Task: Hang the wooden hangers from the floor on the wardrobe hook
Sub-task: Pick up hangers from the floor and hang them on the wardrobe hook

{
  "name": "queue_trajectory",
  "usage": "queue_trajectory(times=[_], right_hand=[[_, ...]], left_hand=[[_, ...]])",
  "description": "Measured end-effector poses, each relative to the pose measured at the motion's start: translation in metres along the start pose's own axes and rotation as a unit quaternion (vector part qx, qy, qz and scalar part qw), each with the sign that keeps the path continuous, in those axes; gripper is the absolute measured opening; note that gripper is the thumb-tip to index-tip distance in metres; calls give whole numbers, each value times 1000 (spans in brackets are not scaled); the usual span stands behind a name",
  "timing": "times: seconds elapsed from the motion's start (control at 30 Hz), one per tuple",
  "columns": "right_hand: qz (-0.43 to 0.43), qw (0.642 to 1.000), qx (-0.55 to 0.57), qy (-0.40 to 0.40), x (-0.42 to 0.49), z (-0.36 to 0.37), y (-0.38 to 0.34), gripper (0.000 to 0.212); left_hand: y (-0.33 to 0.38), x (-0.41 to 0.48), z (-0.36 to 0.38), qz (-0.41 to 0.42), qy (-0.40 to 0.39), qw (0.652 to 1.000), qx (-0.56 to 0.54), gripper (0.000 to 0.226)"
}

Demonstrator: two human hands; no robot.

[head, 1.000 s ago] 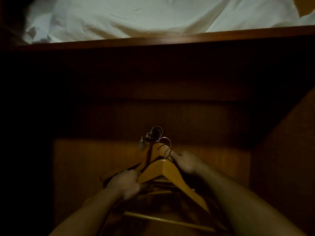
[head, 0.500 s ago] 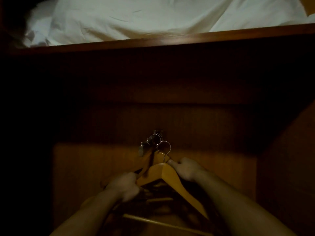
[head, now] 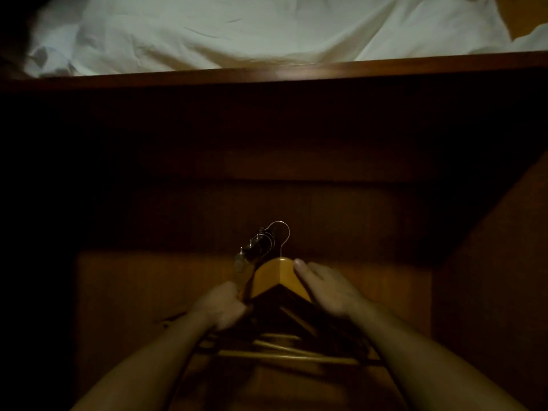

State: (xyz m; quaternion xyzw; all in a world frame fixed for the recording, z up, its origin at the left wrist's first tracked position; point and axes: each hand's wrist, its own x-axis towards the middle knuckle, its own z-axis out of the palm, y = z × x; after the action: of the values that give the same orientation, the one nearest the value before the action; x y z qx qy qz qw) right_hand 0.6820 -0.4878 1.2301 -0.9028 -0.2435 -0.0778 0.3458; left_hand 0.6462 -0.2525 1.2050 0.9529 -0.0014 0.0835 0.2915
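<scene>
Wooden hangers (head: 277, 277) are bunched inside the wardrobe (head: 148, 292), against its back panel, and we've both hands on them: our left hand (head: 221, 307) curls round the left shoulders of the bunch, our right hand (head: 326, 289) wraps the right shoulder of the front one. Its wire loop (head: 284, 232) stands just beside the dark wardrobe hook (head: 256, 247); whether it's caught there, we cannot tell. Above, a wooden shelf (head: 267, 73) carries rumpled white bedding (head: 237, 31). Dim brown wood all around.
</scene>
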Motion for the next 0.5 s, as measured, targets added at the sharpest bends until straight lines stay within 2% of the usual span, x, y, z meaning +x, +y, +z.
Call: queue_trajectory(times=[0.1,0.23,0.3,0.37,0.5], right_hand=[[-4,999,1,-40,0,6,3,80],[-25,999,-37,-18,5,7,4,68],[-23,999,-41,-6,8,6,4,65],[-20,999,-30,-5,8,8,3,64],[-28,999,-30,-8,11,17,0,64]], left_hand=[[0,-2,3,17,5,1000,-1,23],[-7,-6,2,61,16,994,-89,11],[-9,-12,-2,85,37,984,-150,32],[-11,-14,-6,99,56,983,-147,36],[-18,-15,-14,95,55,986,-127,26]])
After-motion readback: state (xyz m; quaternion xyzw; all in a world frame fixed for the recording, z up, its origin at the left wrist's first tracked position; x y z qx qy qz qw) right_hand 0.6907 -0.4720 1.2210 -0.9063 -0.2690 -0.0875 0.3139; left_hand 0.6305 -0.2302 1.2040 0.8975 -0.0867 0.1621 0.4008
